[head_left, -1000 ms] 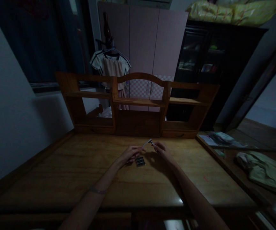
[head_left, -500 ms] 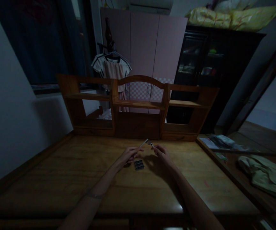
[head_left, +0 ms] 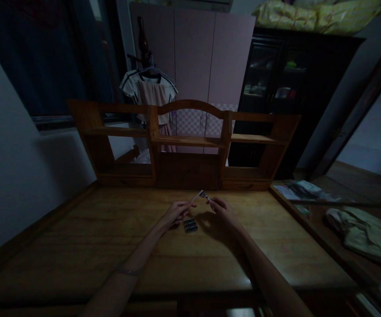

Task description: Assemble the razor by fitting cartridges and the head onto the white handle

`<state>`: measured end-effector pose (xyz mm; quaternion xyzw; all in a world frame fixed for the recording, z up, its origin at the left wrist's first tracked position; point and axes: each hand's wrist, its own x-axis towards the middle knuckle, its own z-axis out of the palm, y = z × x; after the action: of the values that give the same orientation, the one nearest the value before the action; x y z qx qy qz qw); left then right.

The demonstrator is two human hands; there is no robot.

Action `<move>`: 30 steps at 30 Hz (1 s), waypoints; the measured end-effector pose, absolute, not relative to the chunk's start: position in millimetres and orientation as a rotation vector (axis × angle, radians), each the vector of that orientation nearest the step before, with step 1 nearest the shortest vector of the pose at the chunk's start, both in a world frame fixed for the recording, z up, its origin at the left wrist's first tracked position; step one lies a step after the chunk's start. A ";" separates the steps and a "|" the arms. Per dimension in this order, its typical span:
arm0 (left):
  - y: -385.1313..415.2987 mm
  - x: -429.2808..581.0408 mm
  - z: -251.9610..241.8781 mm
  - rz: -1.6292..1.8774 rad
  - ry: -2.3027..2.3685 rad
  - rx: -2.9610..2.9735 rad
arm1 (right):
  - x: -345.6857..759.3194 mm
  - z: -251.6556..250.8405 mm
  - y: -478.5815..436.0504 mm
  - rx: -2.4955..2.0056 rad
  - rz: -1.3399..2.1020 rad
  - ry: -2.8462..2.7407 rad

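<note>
My left hand (head_left: 176,212) is closed on a thin pale stick (head_left: 196,196) that slants up to the right. In my right hand (head_left: 221,206), pinched at its handle, is a small metal tool with a fork-like head (head_left: 204,194); its exact kind is too small to tell. The stick's tip meets or nearly meets that head. On the wooden desk (head_left: 117,237), just below and between the hands, lies a small group of three dark rectangular pieces (head_left: 190,225), side by side.
A wooden shelf unit (head_left: 186,140) stands along the desk's back edge. Beyond it are a pink wardrobe (head_left: 193,53), hanging clothes (head_left: 150,94) and a dark cabinet (head_left: 305,83). A pale cloth (head_left: 365,235) lies on a lower surface at the right.
The fork-like head and the stick's tip have come closer together. The whole view has shifted slightly; the dark pieces keep their place on the desk.
</note>
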<state>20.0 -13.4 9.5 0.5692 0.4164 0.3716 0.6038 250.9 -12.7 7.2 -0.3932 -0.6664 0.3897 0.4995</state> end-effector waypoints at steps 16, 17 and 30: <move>-11.4 19.0 5.5 0.890 0.935 1.320 | 248.8 8.9 -14.9 -1.000 0.897 -1.654; -11.8 19.4 5.1 0.874 0.927 1.324 | 248.5 10.2 -16.2 -0.998 0.903 -1.664; -15.0 19.1 11.9 0.878 0.949 1.305 | 247.1 13.6 -20.4 -0.984 0.873 -1.677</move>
<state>19.1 -15.0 11.9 0.5647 0.4104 0.3799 0.6069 247.1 -20.4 13.6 -0.4040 -0.6887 0.3584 0.4838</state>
